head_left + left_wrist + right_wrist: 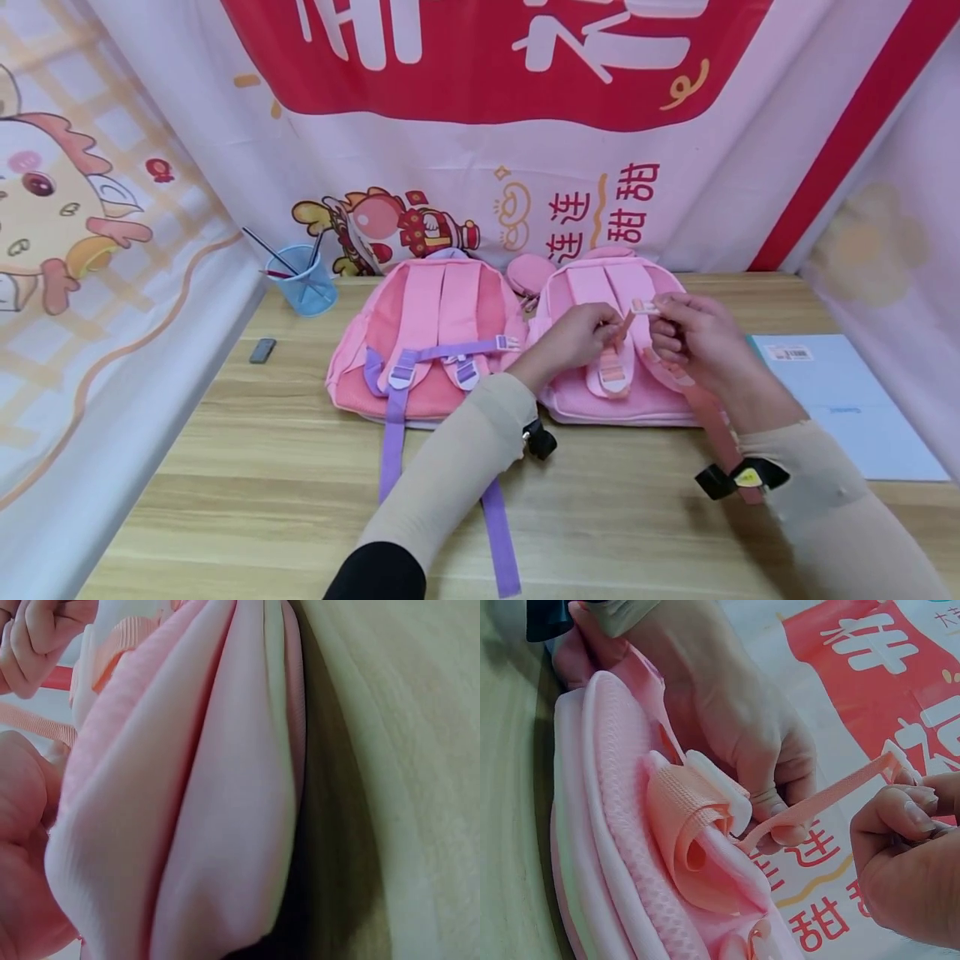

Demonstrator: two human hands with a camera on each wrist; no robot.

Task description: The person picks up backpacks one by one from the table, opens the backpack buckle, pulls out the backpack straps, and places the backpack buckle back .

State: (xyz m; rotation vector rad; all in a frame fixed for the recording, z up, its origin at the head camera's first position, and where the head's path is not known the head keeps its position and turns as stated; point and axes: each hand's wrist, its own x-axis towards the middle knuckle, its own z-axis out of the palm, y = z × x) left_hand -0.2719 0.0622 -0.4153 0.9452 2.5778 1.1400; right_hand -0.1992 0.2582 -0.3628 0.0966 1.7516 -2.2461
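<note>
A pink backpack (570, 398) lies on the table with its padded shoulder straps facing up. Above it, my left hand (573, 333) pinches a thin peach webbing strap (821, 801) between thumb and fingers, close to a white slide buckle (721, 793) on the shoulder strap. The webbing runs taut to a small white buckle (643, 307), which my right hand (701, 337) holds between thumb and forefinger, other fingers curled. Both hands show at the edge of the left wrist view, where the bag's side fills the middle.
Left of it lies another pink backpack (348, 371) with purple straps (393, 442), its chest strap joined across. A blue cup (311, 292) of pens, a small grey block (262, 351), a round pink pouch (531, 273) and a pale blue folder (847, 400) stand around.
</note>
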